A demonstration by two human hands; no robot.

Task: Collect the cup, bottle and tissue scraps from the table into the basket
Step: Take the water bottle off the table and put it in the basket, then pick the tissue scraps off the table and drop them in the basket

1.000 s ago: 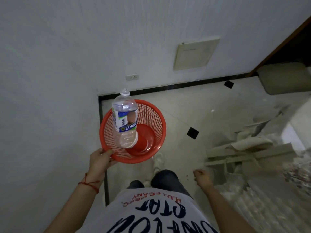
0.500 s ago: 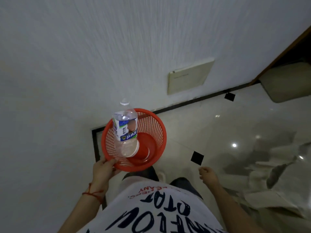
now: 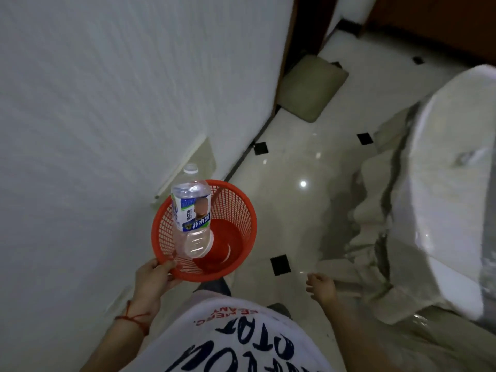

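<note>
My left hand (image 3: 153, 280) grips the near rim of a red mesh basket (image 3: 241, 208) and holds it out in front of me above the floor. A clear plastic bottle (image 3: 192, 210) with a white and blue label stands in the basket, its cap sticking up past the rim. A white curved edge beside the bottle's base may be a cup (image 3: 228, 251); I cannot tell for sure. My right hand (image 3: 320, 287) hangs at my side with loosely curled fingers and nothing in it. No tissue scraps show.
A white textured wall (image 3: 107, 103) runs close on my left. The glossy tiled floor (image 3: 295, 162) with small black squares lies ahead. A white round table (image 3: 456, 183) with carved legs stands at the right. A beige cushioned stool (image 3: 311, 87) sits by a wooden door frame.
The view has swung to the right as I turn, bringing the white round table and the stool into sight. The basket with the bottle stays in my left hand.
</note>
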